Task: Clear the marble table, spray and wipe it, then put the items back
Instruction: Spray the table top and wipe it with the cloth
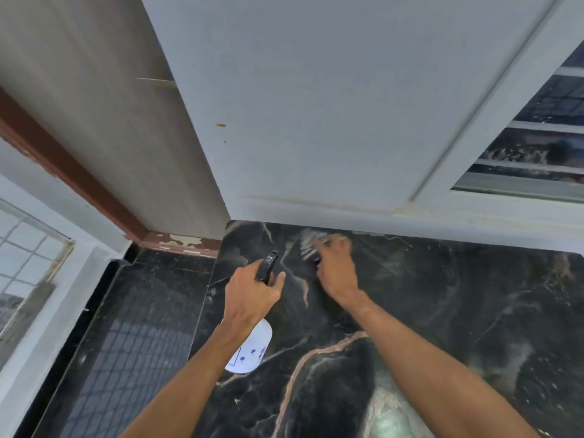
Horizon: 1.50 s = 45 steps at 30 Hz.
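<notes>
1. Head view: the left hand gripped the spray bottle, with its fingers curled tight round the neck and the thumb along the right side.
2. The black trigger head projected beyond those fingers. The white bottle body hung below the wrist, over the marble table.
3. The right hand lay just right of the left fingers, its fingers bent down onto a cloth.
4. Blur hid whether those fingers pinched or only pressed the cloth.
5. The cloth lay on the table, under the fingertips and near the wall.
</notes>
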Each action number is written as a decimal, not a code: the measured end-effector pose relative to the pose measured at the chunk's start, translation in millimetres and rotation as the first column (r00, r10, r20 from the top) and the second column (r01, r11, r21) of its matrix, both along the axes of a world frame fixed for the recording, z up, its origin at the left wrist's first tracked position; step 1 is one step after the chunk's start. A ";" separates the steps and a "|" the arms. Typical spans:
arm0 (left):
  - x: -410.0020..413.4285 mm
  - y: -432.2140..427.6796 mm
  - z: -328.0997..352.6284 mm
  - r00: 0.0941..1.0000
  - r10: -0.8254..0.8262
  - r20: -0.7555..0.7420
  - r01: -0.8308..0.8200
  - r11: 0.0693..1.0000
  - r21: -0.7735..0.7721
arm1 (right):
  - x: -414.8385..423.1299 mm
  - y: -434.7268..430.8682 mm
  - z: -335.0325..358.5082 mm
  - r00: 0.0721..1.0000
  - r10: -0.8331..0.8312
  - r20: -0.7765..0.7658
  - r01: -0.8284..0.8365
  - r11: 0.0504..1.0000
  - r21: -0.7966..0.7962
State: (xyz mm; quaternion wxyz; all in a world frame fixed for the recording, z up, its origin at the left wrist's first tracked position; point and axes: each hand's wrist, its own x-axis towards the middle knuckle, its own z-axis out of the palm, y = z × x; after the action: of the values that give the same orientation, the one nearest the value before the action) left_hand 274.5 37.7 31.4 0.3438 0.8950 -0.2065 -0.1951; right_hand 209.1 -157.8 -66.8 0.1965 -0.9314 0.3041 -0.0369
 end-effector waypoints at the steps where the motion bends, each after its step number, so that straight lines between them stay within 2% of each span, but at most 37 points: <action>1: -1.0 -3.2 -1.0 1.000 -0.013 0.004 0.013 1.000 -0.002 | -5.5 6.8 -2.8 0.988 0.152 0.012 -0.152 0.988 -0.009; 2: -3.8 -10.2 -1.1 0.999 -0.031 0.018 0.031 1.000 0.003 | -12.5 -2.3 -4.1 0.980 0.196 0.017 -0.195 0.980 -0.032; 3: -5.9 -14.8 -1.1 0.999 -0.042 0.031 0.042 0.999 0.006 | -17.4 -22.0 -4.6 0.993 0.117 0.024 -0.116 0.992 -0.046; 4: -8.4 -20.5 -3.0 0.998 -0.055 0.033 0.054 0.999 0.003 | -26.2 -49.1 -4.0 0.998 -0.063 0.002 0.063 0.996 -0.068; 5: -10.1 -23.7 -5.5 0.998 -0.056 0.026 0.056 0.998 -0.006 | -36.5 -78.4 -1.9 0.965 -0.257 -0.054 0.249 0.962 -0.115; 6: -13.2 -26.7 -7.0 0.998 -0.055 0.023 0.055 0.998 -0.013 | -52.2 -103.8 -0.6 0.901 -0.417 -0.120 0.396 0.903 -0.165; 7: -17.0 -28.9 -7.4 0.999 -0.050 0.020 0.050 0.999 -0.013 | -66.0 -117.8 2.8 0.850 -0.496 -0.176 0.467 0.865 -0.182; 8: -19.3 -30.3 -9.4 0.999 -0.051 0.018 0.051 0.999 -0.013 | -72.3 -119.2 2.0 0.848 -0.494 -0.192 0.468 0.868 -0.165; 9: -23.5 -32.8 -12.0 0.998 -0.063 0.015 0.063 0.998 -0.007 | -74.4 -110.2 1.6 0.887 -0.431 -0.167 0.414 0.901 -0.127; 11: -38.3 -42.2 -12.9 0.996 -0.087 0.021 0.087 0.996 0.016 | -72.3 -73.9 3.2 0.981 -0.171 -0.086 0.168 0.985 -0.047; 13: -56.3 -56.3 -8.8 0.994 -0.102 0.035 0.101 0.994 0.030 | -73.3 -44.9 2.0 0.991 0.120 -0.064 -0.119 0.993 0.009; 14: -65.8 -65.9 -7.9 0.993 -0.111 0.041 0.110 0.993 0.032 | -82.2 -47.2 2.6 0.982 0.176 -0.063 -0.176 0.984 0.013; 15: -76.4 -74.9 -7.3 0.992 -0.121 0.035 0.120 0.992 0.036 | -98.2 -59.9 2.8 0.987 0.154 -0.038 -0.154 0.988 0.014; 17: -95.7 -89.2 -7.4 0.993 -0.120 0.012 0.120 0.992 0.032 | -140.5 -100.3 4.3 0.998 -0.063 -0.019 0.063 0.998 0.018; 19: -116.7 -104.2 -6.1 0.993 -0.114 0.017 0.114 0.993 0.031 | -197.1 -149.3 5.3 0.913 -0.407 -0.020 0.407 0.913 0.024; 20: -127.0 -113.1 -7.8 0.993 -0.113 0.025 0.113 0.993 0.032 | -221.8 -168.2 5.8 0.850 -0.525 -0.046 0.527 0.849 0.042; 21: -136.4 -121.4 -8.2 0.993 -0.115 0.032 0.114 0.993 0.031 | -238.1 -178.1 6.2 0.821 -0.567 -0.072 0.570 0.821 0.037; 22: -148.1 -133.2 -8.6 0.991 -0.126 0.041 0.125 0.992 0.033 | -250.2 -182.2 7.1 0.842 -0.534 -0.082 0.536 0.844 0.015; 24: -176.2 -162.6 -8.3 0.986 -0.163 0.031 0.162 0.985 0.056 | -271.9 -182.8 3.1 0.942 -0.329 -0.064 0.328 0.944 -0.024; 25: -191.0 -178.8 -6.0 0.983 -0.182 0.018 0.181 0.981 0.065 | -283.6 -187.3 0.1 0.973 -0.228 -0.041 0.227 0.973 -0.027; 26: -206.5 -196.5 -5.9 0.980 -0.197 0.014 0.195 0.978 0.075 | -296.9 -199.0 -0.9 0.979 -0.202 -0.027 0.201 0.979 -0.021; 27: -216.5 -208.4 -6.3 0.980 -0.197 0.020 0.195 0.978 0.081 | -304.8 -210.7 -1.1 0.966 -0.258 -0.025 0.258 0.966 0.009; 29: -232.3 -227.9 -8.3 0.987 -0.160 0.026 0.158 0.985 0.073 | -311.8 -234.9 0.7 0.879 -0.476 -0.038 0.477 0.875 0.077; 30: -237.8 -235.0 -9.3 0.991 -0.133 0.028 0.131 0.989 0.069 | -309.0 -240.9 2.9 0.850 -0.524 -0.057 0.528 0.846 0.080; 31: -242.7 -242.1 -8.8 0.994 -0.103 0.033 0.101 0.993 0.066 | -301.4 -243.3 4.5 0.859 -0.508 -0.060 0.511 0.858 0.052; 34: -245.5 -248.8 -9.3 0.997 -0.036 0.065 0.032 0.998 0.061 | -252.3 -228.4 9.7 0.970 -0.240 -0.028 0.241 0.968 0.071; 37: -242.0 -253.3 -13.9 0.991 0.009 0.130 -0.017 0.998 0.058 | -209.0 -224.0 3.7 0.998 0.039 0.048 -0.045 0.991 0.123; 38: -240.8 -255.5 -15.6 0.991 0.018 0.134 -0.026 0.998 0.056 | -205.8 -231.7 1.6 0.995 0.080 0.053 -0.085 0.991 0.106; 39: -240.1 -258.7 -17.3 0.991 0.010 0.134 -0.018 0.998 0.058 | -211.8 -244.8 0.6 0.997 0.054 0.055 -0.058 0.995 0.076; 41: -240.4 -263.9 -20.8 0.992 -0.022 0.123 0.015 0.998 0.058 | -240.7 -282.7 -2.5 0.989 -0.145 0.036 0.144 0.989 0.025; 43: -244.1 -270.4 -19.9 0.994 -0.023 0.106 0.020 0.999 0.031 | -281.2 -326.6 -5.6 0.923 -0.385 -0.026 0.384 0.923 -0.028; 45: -247.8 -279.7 -18.3 0.995 -0.020 0.097 0.019 1.000 0.003 | -303.7 -349.9 -2.4 0.855 -0.516 -0.061 0.513 0.857 -0.055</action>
State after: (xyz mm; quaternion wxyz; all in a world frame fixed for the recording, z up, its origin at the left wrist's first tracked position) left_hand 26.7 -242.0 13.2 0.3306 0.9017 -0.2315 -0.1549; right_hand -94.6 -507.6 -69.2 0.1512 -0.8205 0.5480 -0.0593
